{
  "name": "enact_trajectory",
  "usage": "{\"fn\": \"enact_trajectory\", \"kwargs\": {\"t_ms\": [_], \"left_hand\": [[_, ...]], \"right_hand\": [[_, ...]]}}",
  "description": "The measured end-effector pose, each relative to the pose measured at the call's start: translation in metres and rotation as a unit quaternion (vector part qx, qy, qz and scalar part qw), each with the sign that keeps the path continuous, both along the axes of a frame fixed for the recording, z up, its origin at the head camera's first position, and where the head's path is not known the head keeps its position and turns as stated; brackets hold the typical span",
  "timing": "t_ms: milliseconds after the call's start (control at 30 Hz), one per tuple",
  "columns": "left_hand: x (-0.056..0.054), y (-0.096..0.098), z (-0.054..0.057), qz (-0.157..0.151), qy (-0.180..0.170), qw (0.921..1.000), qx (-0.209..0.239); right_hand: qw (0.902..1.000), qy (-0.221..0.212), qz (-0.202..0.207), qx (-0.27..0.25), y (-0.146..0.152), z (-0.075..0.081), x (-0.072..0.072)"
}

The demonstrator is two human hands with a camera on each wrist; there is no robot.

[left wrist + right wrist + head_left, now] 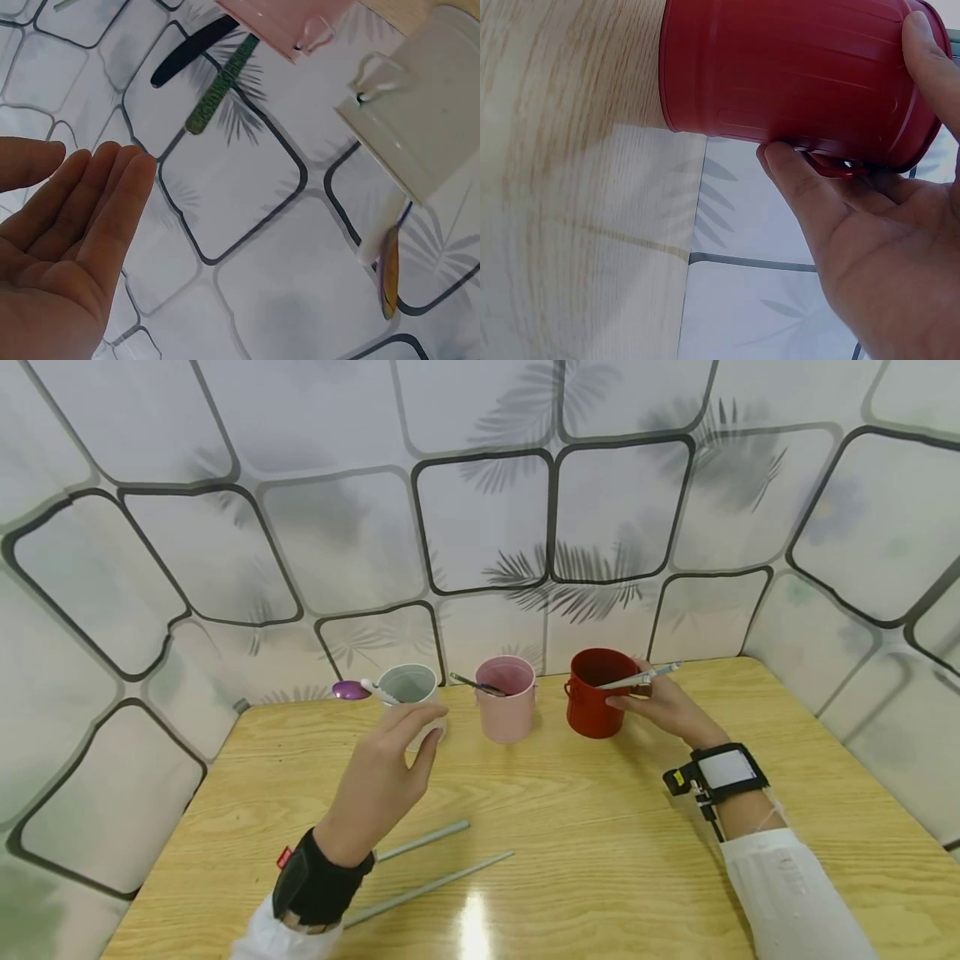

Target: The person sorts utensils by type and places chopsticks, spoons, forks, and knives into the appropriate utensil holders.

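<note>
My right hand grips the red bucket at its right side, with the thumb near the rim and the other fingers by the handle. Pale sticks lean out of that bucket over the hand. My left hand holds nothing, its fingers extended and gently bent, a gap between thumb and forefinger. In the head view it overlaps the white bucket, which has a purple spoon and a white handle leaning out.
Between those buckets stands a pink bucket, with a green patterned handle and a dark handle sticking out. Two pale grey-green sticks lie on the wooden table by the left forearm. A patterned backdrop rises behind.
</note>
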State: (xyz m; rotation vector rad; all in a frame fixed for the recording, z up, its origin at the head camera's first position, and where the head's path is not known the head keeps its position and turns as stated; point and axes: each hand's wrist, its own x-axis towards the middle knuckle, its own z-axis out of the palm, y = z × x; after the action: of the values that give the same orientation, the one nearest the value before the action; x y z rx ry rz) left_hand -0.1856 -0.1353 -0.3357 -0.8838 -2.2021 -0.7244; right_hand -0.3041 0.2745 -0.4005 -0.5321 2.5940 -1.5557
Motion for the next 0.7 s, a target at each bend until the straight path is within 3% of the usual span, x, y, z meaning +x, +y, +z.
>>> {"fn": "enact_trajectory", "kwargs": {"t_ms": [167, 333, 533, 700], "left_hand": [[-0.001, -0.020, -0.002, 0.029, -0.011, 0.9995, -0.003], [-0.001, -0.029, -0.006, 0.042, -0.071, 0.9961, -0.031], [-0.001, -0.026, -0.012, 0.053, -0.155, 0.9826, -0.088], [-0.003, -0.022, -0.018, 0.058, -0.205, 0.9693, -0.123]], "right_hand": [[0.9999, 0.010, 0.001, 0.005, -0.001, 0.000, -0.001], [0.9997, 0.022, -0.002, 0.012, -0.001, 0.000, -0.002], [1.0000, 0.002, -0.004, 0.006, 0.000, -0.002, -0.001], [0.9999, 0.013, -0.002, 0.007, 0.000, -0.001, -0.002]]}}
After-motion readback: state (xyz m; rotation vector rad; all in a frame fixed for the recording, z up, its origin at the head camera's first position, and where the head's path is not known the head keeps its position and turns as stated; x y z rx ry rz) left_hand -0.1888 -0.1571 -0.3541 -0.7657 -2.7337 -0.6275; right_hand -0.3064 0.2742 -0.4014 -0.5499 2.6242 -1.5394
